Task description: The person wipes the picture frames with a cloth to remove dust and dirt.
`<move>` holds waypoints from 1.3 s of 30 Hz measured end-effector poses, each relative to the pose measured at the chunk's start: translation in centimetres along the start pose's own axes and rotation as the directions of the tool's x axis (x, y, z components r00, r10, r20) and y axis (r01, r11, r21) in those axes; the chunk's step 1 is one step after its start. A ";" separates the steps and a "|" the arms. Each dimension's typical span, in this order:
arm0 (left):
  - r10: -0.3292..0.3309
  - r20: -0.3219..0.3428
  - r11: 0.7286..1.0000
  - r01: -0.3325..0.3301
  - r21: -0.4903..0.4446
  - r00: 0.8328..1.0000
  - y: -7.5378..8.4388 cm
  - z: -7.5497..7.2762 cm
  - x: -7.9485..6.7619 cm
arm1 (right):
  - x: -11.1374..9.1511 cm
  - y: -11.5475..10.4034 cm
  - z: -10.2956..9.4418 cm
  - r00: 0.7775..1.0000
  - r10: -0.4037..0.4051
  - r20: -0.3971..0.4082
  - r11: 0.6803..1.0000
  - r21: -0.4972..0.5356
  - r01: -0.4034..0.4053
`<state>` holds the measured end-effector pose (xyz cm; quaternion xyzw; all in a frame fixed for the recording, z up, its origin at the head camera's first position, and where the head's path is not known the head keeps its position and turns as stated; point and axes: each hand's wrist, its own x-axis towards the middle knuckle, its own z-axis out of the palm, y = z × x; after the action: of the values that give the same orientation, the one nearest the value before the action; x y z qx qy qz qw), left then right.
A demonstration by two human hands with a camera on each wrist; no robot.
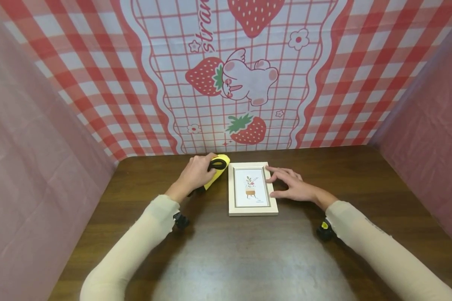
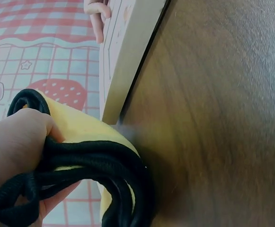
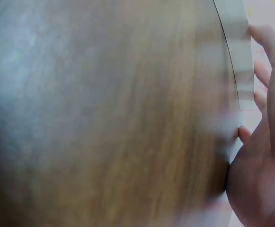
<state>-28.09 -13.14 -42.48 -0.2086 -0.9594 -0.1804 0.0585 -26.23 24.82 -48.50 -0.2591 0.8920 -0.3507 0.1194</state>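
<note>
My left hand (image 1: 196, 172) grips a folded yellow cloth (image 2: 83, 124) with black edging and a black loop. In the head view the cloth's upper end comes right up to the left edge of a picture frame (image 1: 232, 190). The frame is cream-coloured, lies flat with its picture facing up, and shows a potted plant drawing. My right hand (image 1: 295, 187) rests at the frame's right side, thumb and fingers spread apart along that edge. In the right wrist view several fingertips (image 3: 257, 32) meet the frame's side (image 3: 237, 52).
Both hands work over a dark brown wooden table (image 1: 248, 255). Behind its far edge hangs a red-and-white checked cloth (image 1: 165, 96) with strawberries. Pink drapes (image 1: 41, 167) close off the left and right sides.
</note>
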 end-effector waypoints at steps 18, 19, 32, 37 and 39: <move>-0.147 0.038 0.961 0.152 -0.233 0.988 -1.3 3.5 1.2 | 0.2 -0.1 0.0 1.000 0.013 0.013 1.000 -0.003 -0.013; -0.150 0.043 0.958 0.156 -0.241 0.988 -1.7 4.0 1.5 | 0.2 -0.1 0.0 1.000 0.012 0.012 1.000 -0.004 -0.012; -0.203 0.069 0.933 0.215 -0.289 0.977 -6.9 10.2 5.3 | -0.3 -0.2 0.1 0.996 -0.086 -0.038 0.996 0.003 0.086; -0.234 0.101 0.910 0.255 -0.326 0.967 -6.5 9.9 5.2 | -0.2 -0.4 0.0 0.998 -0.059 -0.026 0.998 0.024 0.060; -0.239 0.111 0.903 0.263 -0.340 0.965 -6.2 9.8 5.2 | -0.2 -0.3 0.0 0.998 -0.059 -0.025 0.998 0.019 0.059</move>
<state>-35.82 -12.77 -52.62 -0.0962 -0.9319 -0.3479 -0.0352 -26.00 24.76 -48.32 -0.2796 0.8819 -0.3660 0.1005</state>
